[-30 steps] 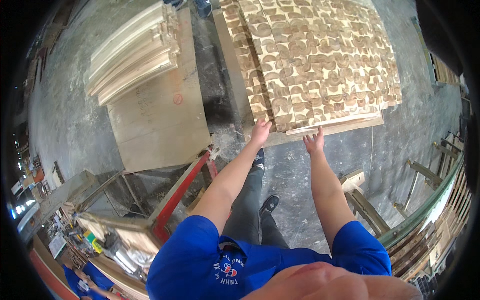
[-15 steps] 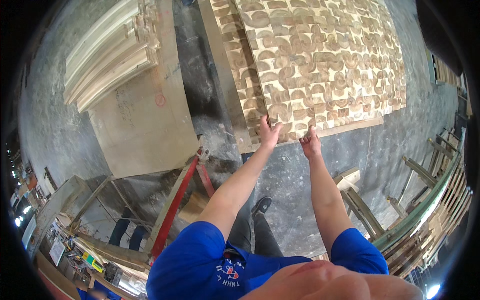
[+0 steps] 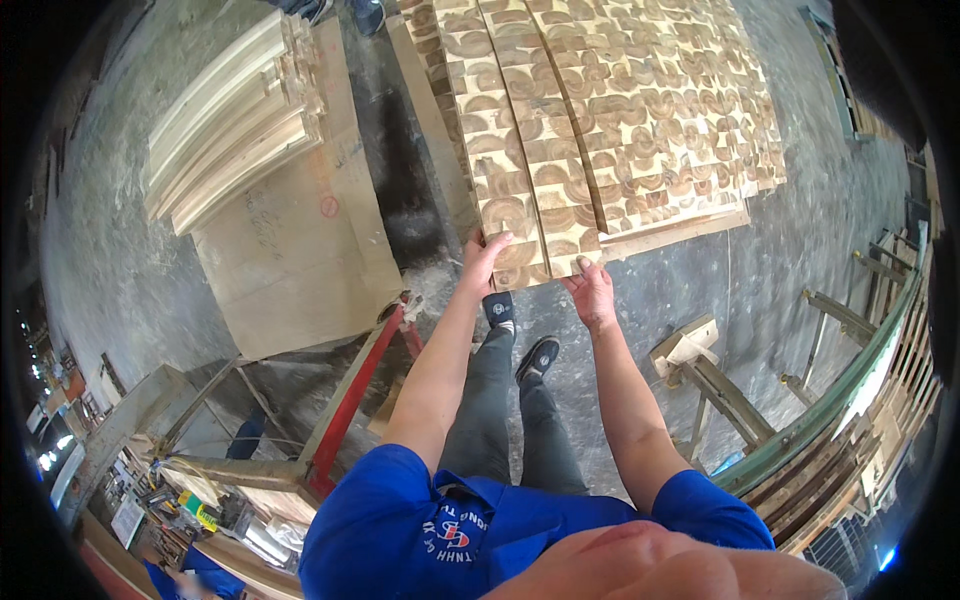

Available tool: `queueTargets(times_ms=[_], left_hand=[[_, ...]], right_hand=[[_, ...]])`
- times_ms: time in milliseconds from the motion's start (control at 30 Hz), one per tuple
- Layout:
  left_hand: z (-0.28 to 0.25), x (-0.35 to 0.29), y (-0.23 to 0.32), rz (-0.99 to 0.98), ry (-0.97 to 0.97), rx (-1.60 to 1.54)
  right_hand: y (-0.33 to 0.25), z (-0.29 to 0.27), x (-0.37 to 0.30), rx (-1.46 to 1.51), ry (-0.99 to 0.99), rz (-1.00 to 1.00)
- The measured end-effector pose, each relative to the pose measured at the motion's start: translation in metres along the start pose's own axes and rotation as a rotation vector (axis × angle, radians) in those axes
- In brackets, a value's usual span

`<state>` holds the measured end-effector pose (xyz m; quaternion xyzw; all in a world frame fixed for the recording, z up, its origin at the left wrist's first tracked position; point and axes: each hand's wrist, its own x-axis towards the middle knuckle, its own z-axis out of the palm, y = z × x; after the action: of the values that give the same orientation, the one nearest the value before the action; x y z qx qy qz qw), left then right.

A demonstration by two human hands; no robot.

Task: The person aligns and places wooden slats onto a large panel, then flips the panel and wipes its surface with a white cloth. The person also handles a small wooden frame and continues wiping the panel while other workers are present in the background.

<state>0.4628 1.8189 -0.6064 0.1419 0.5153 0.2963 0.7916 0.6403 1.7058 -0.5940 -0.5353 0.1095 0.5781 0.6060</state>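
Note:
My left hand (image 3: 483,262) is closed on the left edge of a pair of long end-grain wood strips, its thumb on top and its fingers hidden at the side. The left strip (image 3: 500,180) and the right strip (image 3: 556,185) lie side by side with a thin dark gap between them. At their near right corner, my right hand (image 3: 592,292) grips with the thumb above and the fingers below. Both strips jut toward me past the near edge of a broad stack of end-grain wood (image 3: 680,125), and a wider dark gap separates them from it.
Pale boards (image 3: 240,120) rest on a brown sheet (image 3: 300,270) at the left. A red metal frame (image 3: 355,400) stands near my left arm. To the right are a wooden stand (image 3: 725,400) and a green-edged rack (image 3: 840,420). Another person's shoe (image 3: 368,15) shows at the top.
Both hands have shifted left and gripped the pair of wood strips. The strips now stand apart from the stack, drawn left and nearer. Both my feet have come into view.

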Motion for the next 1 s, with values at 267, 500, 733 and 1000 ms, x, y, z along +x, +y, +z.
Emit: queueTargets(times_ms=[267,500,733,1000], left_hand=[[-0.023,-0.035,-0.034,0.159,0.125,0.301],[-0.027,-0.054,-0.051,0.152,0.15,0.314],[-0.032,-0.045,-0.076,0.302,0.412,0.867],[-0.014,-0.024,-0.116,0.207,0.558,1.237]], right_hand=[[0.001,-0.025,-0.043,-0.072,0.024,-0.046],[0.015,-0.06,-0.053,-0.186,0.074,-0.082],[0.036,-0.084,-0.037,-0.657,0.228,-0.287],[0.056,-0.096,-0.02,-1.383,0.434,-0.501]])
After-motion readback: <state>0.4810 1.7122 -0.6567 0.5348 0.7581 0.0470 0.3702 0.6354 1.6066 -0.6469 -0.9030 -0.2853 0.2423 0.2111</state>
